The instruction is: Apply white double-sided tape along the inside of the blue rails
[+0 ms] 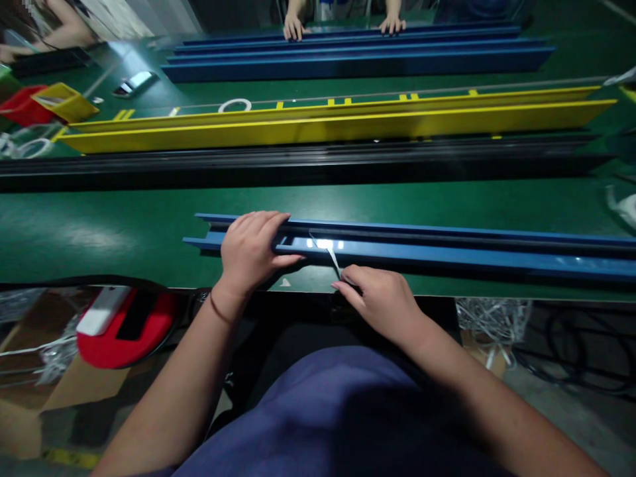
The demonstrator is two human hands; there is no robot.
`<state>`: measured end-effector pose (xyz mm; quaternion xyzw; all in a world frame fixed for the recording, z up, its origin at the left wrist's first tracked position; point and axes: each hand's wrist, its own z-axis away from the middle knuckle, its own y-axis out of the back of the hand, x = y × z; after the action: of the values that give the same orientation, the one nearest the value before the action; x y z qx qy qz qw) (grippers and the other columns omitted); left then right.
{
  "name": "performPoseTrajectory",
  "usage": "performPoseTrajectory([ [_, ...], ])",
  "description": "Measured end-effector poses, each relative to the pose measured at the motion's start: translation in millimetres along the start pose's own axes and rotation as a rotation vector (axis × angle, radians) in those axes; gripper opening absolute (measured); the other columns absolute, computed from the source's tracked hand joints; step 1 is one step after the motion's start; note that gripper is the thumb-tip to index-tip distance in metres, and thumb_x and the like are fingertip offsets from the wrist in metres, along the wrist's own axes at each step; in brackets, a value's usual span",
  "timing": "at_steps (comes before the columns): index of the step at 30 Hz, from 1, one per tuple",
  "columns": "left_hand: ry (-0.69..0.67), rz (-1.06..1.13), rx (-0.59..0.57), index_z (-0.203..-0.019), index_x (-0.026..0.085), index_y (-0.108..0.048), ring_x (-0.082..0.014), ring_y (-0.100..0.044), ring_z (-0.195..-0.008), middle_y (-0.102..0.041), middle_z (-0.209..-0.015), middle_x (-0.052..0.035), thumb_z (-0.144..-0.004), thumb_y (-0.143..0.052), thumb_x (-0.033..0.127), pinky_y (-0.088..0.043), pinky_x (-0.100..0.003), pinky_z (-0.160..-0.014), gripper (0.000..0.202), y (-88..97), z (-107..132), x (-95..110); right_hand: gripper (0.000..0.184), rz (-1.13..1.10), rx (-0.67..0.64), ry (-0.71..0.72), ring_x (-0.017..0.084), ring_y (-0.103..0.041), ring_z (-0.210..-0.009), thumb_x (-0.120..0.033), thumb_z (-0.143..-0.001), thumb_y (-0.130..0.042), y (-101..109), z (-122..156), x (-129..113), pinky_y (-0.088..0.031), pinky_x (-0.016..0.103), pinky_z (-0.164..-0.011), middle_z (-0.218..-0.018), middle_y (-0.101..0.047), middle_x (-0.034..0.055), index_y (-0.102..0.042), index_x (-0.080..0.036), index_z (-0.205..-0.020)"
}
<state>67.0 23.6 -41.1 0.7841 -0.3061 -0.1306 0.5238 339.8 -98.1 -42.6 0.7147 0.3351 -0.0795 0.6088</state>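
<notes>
A long blue channel rail (427, 248) lies across the green workbench mat (99, 232) in front of me, running off to the right. My left hand (251, 255) grips its left end, with the fingers over the far wall and the thumb reaching into the channel. A thin white strip (330, 255) rises out of the channel to my right hand (377, 308). That hand pinches the strip's lower end at the rail's near edge. The pinch itself is partly hidden by the fingers.
Farther along the mat lie a black rail (298, 169), a yellow rail (328, 126) and blue rails (358, 59). A co-worker's hands (342, 26) rest on the far blue rail. Red and yellow bins (64, 103) stand at left. A red seat (129, 328) and cardboard lie below the bench.
</notes>
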Motion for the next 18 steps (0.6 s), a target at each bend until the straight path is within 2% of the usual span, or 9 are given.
performPoseTrajectory([
  [3,-0.014,-0.012,0.009,-0.139,0.019,-0.064,-0.0366,-0.067,-0.123,-0.072,-0.131,-0.0154,-0.085,-0.072,0.073,-0.046,-0.047,-0.11,0.076,0.6,-0.2,-0.1,0.036,-0.16,-0.044,0.05,0.012,-0.055,-0.074,-0.038,-0.115,-0.053,5.6,-0.8,10.0,-0.031,0.028,-0.069,-0.083,-0.062,0.0008,-0.062,-0.017,-0.088],
  [8,-0.015,-0.016,0.014,-0.139,0.02,-0.064,-0.0368,-0.067,-0.122,-0.072,-0.131,-0.0153,-0.086,-0.071,0.073,-0.045,-0.047,-0.11,0.075,0.0,0.7,-0.7,0.039,-0.448,0.028,0.106,0.011,-0.046,-0.072,-0.032,-0.113,-0.054,15.9,2.1,20.3,-0.032,0.027,-0.069,-0.077,-0.05,0.0005,-0.053,-0.016,-0.078],
  [18,0.009,-0.007,-0.009,-0.14,0.021,-0.064,-0.038,-0.065,-0.124,-0.07,-0.134,-0.0158,-0.086,-0.072,0.072,-0.044,-0.049,-0.111,0.075,-1.4,1.0,-2.0,0.037,-0.635,0.102,0.058,0.011,-0.048,-0.07,-0.026,-0.109,-0.057,20.6,6.9,25.1,-0.035,0.028,-0.066,-0.075,-0.052,0.0004,-0.056,-0.016,-0.073],
])
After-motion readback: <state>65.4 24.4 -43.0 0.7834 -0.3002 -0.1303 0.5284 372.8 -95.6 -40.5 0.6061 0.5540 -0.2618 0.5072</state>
